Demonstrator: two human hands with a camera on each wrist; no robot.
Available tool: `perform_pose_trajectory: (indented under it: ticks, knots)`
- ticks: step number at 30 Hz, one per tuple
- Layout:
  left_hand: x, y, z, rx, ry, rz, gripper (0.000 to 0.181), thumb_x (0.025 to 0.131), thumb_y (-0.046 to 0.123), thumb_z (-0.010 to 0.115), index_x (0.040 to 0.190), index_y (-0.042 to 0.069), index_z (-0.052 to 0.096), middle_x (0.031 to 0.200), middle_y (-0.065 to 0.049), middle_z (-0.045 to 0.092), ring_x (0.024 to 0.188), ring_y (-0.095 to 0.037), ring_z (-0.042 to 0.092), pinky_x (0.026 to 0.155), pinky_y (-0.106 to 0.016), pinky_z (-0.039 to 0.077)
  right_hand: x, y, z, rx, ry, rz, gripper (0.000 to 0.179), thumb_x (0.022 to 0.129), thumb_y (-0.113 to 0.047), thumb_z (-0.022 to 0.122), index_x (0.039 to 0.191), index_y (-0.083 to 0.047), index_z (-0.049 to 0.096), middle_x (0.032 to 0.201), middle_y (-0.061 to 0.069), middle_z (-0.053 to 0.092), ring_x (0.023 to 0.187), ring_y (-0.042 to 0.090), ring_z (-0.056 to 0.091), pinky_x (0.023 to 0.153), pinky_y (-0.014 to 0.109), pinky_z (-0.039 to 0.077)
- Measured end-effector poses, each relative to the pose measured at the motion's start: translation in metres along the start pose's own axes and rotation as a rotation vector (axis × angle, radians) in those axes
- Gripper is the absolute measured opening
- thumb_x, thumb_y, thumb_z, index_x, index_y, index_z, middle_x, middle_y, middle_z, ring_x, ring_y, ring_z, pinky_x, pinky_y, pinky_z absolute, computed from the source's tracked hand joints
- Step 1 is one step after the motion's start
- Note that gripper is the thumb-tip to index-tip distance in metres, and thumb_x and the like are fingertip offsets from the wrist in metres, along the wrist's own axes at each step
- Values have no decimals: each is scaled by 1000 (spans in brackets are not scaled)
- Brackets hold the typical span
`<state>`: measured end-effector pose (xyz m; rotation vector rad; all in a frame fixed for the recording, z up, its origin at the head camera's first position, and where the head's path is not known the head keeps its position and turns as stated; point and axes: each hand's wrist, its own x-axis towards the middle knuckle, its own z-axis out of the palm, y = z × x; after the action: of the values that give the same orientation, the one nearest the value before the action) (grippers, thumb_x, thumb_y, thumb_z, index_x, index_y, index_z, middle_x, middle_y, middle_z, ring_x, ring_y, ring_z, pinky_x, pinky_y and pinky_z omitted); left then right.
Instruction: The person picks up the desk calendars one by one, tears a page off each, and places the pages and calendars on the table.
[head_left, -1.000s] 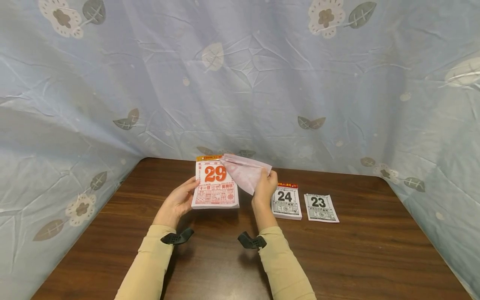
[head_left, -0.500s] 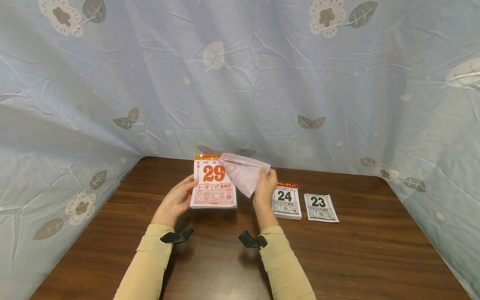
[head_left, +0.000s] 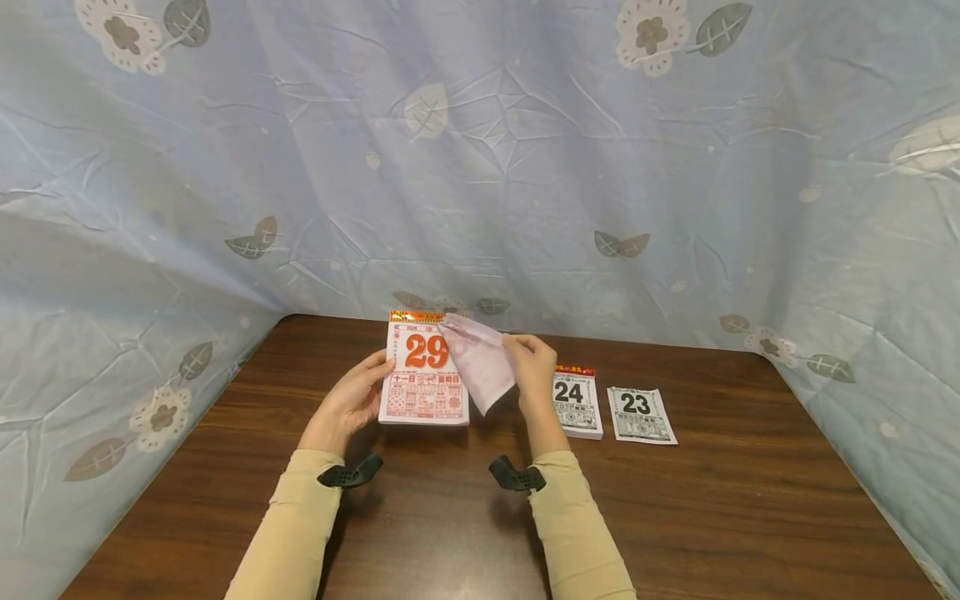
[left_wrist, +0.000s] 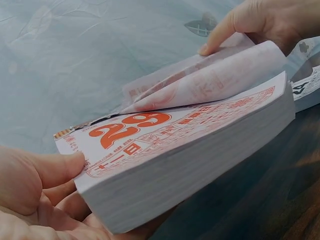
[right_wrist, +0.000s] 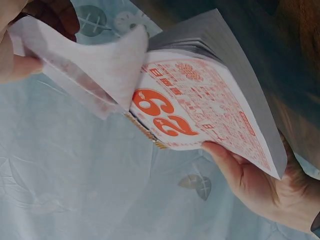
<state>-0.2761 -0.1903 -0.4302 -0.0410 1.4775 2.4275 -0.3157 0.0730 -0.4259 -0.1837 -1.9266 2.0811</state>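
Note:
A thick tear-off calendar [head_left: 424, 392] shows a red 29 on its top page. My left hand [head_left: 352, 398] grips its left edge, the thumb on the front and the fingers underneath, as the left wrist view shows. Pulled aside to the right is a thin calendar page [head_left: 480, 367], seen from its pale pink back and still joined near the calendar's top binding [right_wrist: 145, 131]. My right hand [head_left: 532, 371] pinches this page between thumb and fingers. In the left wrist view the page [left_wrist: 215, 75] curls over the calendar's upper right part.
On the brown wooden table [head_left: 720, 500], right of my right hand, lies a smaller calendar [head_left: 577, 408] with a black 24. Beside it lies a loose page [head_left: 642, 415] marked 23. A pale blue floral cloth [head_left: 480, 167] hangs behind the table.
My right hand has shifted its hold along the page, and its fingers now sit nearer the page's upper edge. The page's free corner hangs lower. The calendar has tilted slightly.

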Motion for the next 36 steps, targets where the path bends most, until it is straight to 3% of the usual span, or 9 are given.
perform_pose_trajectory:
  ticks: [5,9,17,30,36]
  knots:
    - [5,-4,-2,11,24,4,41,105,16,42,145,12,32,100,1,64,88,-12,64,74,-29,54,2,1,-1,-51,36,6,20,86,-19,73,89,1,73,89,6,70,78,12,55,69,25,45]
    - [6,-5,-1,13,37,-15,47,105,17,42,149,11,28,98,2,64,87,-12,64,74,-29,55,3,-1,-3,-41,57,19,21,86,-20,72,89,1,73,96,10,72,82,14,57,74,26,46]
    - [6,-3,-3,-67,37,-56,54,105,15,42,154,10,19,93,1,66,84,-12,66,70,-28,56,3,-1,-2,-32,65,7,20,86,-17,72,90,2,73,106,13,72,96,18,56,85,31,43]
    - [7,-3,-5,-116,37,-86,51,104,15,43,151,12,23,93,0,68,82,-13,67,68,-28,57,6,2,-2,-43,143,-38,20,85,-17,73,89,3,74,102,16,72,92,19,57,82,29,43]
    - [5,-3,-7,-101,45,-79,45,104,14,43,147,13,30,93,0,68,83,-13,67,69,-29,57,3,1,-2,-20,85,-31,20,87,-15,71,92,5,73,103,17,71,91,17,56,81,26,44]
